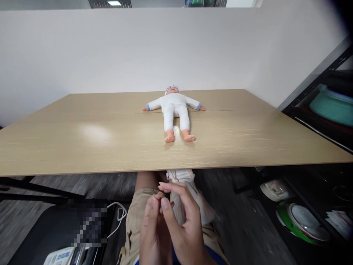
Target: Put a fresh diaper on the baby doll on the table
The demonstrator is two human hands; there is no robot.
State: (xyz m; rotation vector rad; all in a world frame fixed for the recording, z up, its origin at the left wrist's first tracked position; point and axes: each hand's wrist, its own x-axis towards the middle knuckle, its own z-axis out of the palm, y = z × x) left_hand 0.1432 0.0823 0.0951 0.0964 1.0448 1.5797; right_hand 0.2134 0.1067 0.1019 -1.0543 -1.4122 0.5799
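Wood table [110, 147], hands [171, 224] together, pinching plastic bag [190, 198]

Even, bright indoor light is cast from a ceiling panel [114, 3] — a soft glare patch is seen left of centre on the table [93, 133]; edges are bowed, corners darkened, the floor blurred.

light wooden table [82, 147], a white-clad baby doll [174, 110] flat on its back near the far edge

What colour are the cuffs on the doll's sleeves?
Blue, on the doll in the head view.
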